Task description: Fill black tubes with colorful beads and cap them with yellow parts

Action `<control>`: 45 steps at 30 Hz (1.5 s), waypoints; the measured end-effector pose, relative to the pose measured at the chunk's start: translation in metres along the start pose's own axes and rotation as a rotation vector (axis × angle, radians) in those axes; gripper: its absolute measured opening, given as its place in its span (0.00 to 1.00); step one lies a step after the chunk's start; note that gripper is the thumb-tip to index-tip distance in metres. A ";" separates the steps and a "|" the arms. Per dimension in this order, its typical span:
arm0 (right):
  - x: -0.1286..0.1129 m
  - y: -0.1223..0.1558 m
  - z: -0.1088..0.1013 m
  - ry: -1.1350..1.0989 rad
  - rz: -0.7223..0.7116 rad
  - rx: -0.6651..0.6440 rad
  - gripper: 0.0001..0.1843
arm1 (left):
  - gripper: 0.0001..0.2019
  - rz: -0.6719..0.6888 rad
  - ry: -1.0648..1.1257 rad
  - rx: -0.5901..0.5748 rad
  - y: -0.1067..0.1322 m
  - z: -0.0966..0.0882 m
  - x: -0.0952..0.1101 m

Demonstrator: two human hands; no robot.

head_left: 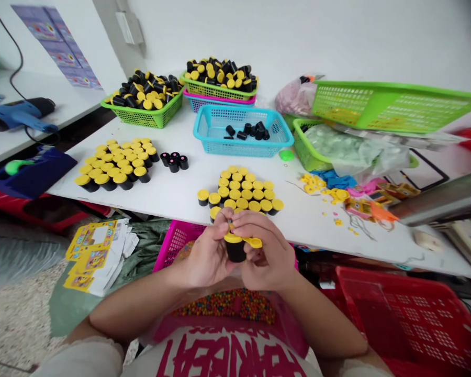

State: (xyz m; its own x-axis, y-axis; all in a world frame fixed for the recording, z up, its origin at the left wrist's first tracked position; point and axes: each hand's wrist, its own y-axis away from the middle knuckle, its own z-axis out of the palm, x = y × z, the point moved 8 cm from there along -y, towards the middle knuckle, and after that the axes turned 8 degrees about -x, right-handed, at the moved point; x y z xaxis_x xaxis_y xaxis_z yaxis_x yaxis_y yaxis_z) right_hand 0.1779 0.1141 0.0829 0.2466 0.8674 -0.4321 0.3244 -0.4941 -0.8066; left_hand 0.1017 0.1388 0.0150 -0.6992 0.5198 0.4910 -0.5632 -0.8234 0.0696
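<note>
My left hand (208, 251) and my right hand (267, 256) meet over my lap, both closed around a small black container (235, 251) with a yellow cap (232, 237). A second yellow cap (253, 242) rests in my right fingers. Just beyond my hands, on the white table (172, 193), stands a cluster of capped black containers (243, 191). A larger cluster of capped containers (118, 162) sits to the left, with three uncapped black containers (175, 161) beside it.
A blue basket (241, 131) holds a few black containers. Green baskets (147, 99) (220, 78) at the back are full of capped ones. Loose yellow caps (317, 183) and small toys lie right. A pink basket (176, 241) of coloured beads is on my lap, a red crate (408, 314) to the right.
</note>
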 end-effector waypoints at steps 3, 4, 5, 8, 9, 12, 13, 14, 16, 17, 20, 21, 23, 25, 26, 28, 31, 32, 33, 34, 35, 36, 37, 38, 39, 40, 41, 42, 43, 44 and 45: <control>0.008 -0.003 -0.005 -0.036 0.070 -0.046 0.23 | 0.18 0.000 -0.009 -0.045 -0.001 0.001 0.000; 0.012 -0.005 -0.006 -0.079 0.098 -0.095 0.22 | 0.17 0.021 -0.037 -0.086 -0.001 0.003 0.002; 0.016 -0.007 -0.007 -0.145 0.122 -0.160 0.22 | 0.15 0.044 -0.091 -0.131 0.001 0.004 0.006; 0.023 -0.009 -0.010 -0.460 0.138 -0.281 0.15 | 0.11 0.090 -0.487 -0.329 0.010 0.014 0.014; 0.025 -0.009 -0.010 -0.578 0.160 -0.281 0.12 | 0.11 0.119 -0.666 -0.424 0.014 0.020 0.016; 0.040 0.000 0.001 -0.933 0.395 -0.230 0.21 | 0.13 0.306 -1.153 -0.668 0.030 0.039 0.026; 0.044 0.007 0.012 -1.044 0.523 -0.246 0.29 | 0.14 0.386 -1.294 -0.683 0.034 0.042 0.031; 0.047 0.015 0.024 -1.139 0.657 -0.284 0.36 | 0.15 0.442 -1.436 -0.664 0.036 0.044 0.036; 0.048 0.030 0.046 -1.263 0.879 -0.364 0.35 | 0.17 0.508 -1.683 -0.585 0.038 0.045 0.047; 0.049 0.035 0.053 -1.287 0.953 -0.389 0.30 | 0.18 0.519 -1.771 -0.554 0.039 0.046 0.051; 0.053 0.042 0.061 -1.259 1.040 -0.360 0.23 | 0.16 0.469 -1.921 -0.519 0.041 0.052 0.058; 0.054 0.043 0.062 -1.239 1.044 -0.358 0.23 | 0.14 0.447 -1.955 -0.501 0.041 0.053 0.059; 0.053 0.042 0.063 -1.193 1.038 -0.401 0.24 | 0.14 0.439 -1.999 -0.447 0.041 0.054 0.064; 0.058 0.037 0.054 -1.082 0.977 -0.428 0.31 | 0.17 0.520 -1.988 -0.346 0.042 0.050 0.074; 0.066 0.032 0.041 -0.958 0.932 -0.398 0.34 | 0.19 0.562 -1.957 -0.260 0.043 0.043 0.082; 0.094 0.020 -0.005 -0.539 0.834 -0.251 0.35 | 0.23 0.574 -1.844 -0.029 0.042 0.017 0.101; 0.143 0.009 -0.094 0.270 0.763 -0.068 0.21 | 0.35 0.348 -1.712 0.268 0.036 -0.044 0.121; 0.163 0.009 -0.115 0.475 0.784 -0.100 0.19 | 0.38 0.246 -1.701 0.336 0.034 -0.063 0.124; 0.185 0.012 -0.133 0.643 0.830 -0.161 0.18 | 0.41 0.148 -1.703 0.391 0.032 -0.080 0.125; 0.206 0.015 -0.146 0.778 0.879 -0.245 0.19 | 0.42 0.072 -1.701 0.438 0.031 -0.095 0.127; 0.228 0.021 -0.154 0.882 0.938 -0.370 0.21 | 0.42 0.027 -1.691 0.477 0.029 -0.105 0.128; 0.245 0.028 -0.160 0.953 0.994 -0.465 0.21 | 0.42 0.005 -1.678 0.507 0.027 -0.111 0.128; 0.257 0.033 -0.163 0.984 1.025 -0.513 0.21 | 0.41 -0.006 -1.670 0.529 0.024 -0.114 0.128; 0.266 0.038 -0.164 1.000 1.045 -0.547 0.21 | 0.40 -0.010 -1.667 0.545 0.020 -0.114 0.127; 0.270 0.041 -0.163 1.004 1.051 -0.554 0.20 | 0.39 -0.010 -1.671 0.549 0.016 -0.111 0.125; 0.272 0.043 -0.161 1.003 1.047 -0.551 0.20 | 0.38 -0.008 -1.682 0.545 0.010 -0.107 0.123; 0.273 0.044 -0.158 1.005 1.042 -0.552 0.20 | 0.37 -0.010 -1.699 0.531 0.003 -0.103 0.120; 0.273 0.045 -0.155 1.008 1.037 -0.552 0.20 | 0.37 -0.009 -1.717 0.517 -0.003 -0.098 0.117; 0.272 0.045 -0.153 1.010 1.034 -0.552 0.20 | 0.36 -0.008 -1.732 0.500 -0.009 -0.094 0.115; 0.272 0.045 -0.152 1.013 1.033 -0.554 0.20 | 0.36 -0.010 -1.746 0.483 -0.014 -0.091 0.113; 0.272 0.045 -0.151 1.015 1.037 -0.556 0.20 | 0.36 -0.017 -1.761 0.465 -0.018 -0.090 0.111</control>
State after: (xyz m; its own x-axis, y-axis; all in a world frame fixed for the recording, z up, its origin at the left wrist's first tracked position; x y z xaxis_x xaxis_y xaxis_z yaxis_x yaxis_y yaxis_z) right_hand 0.3974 0.3194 -0.0098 0.9879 -0.1444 -0.0569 -0.1442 -0.9895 0.0069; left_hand -0.0055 0.2314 -0.0095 0.7065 -0.0385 0.7067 -0.1944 -0.9707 0.1415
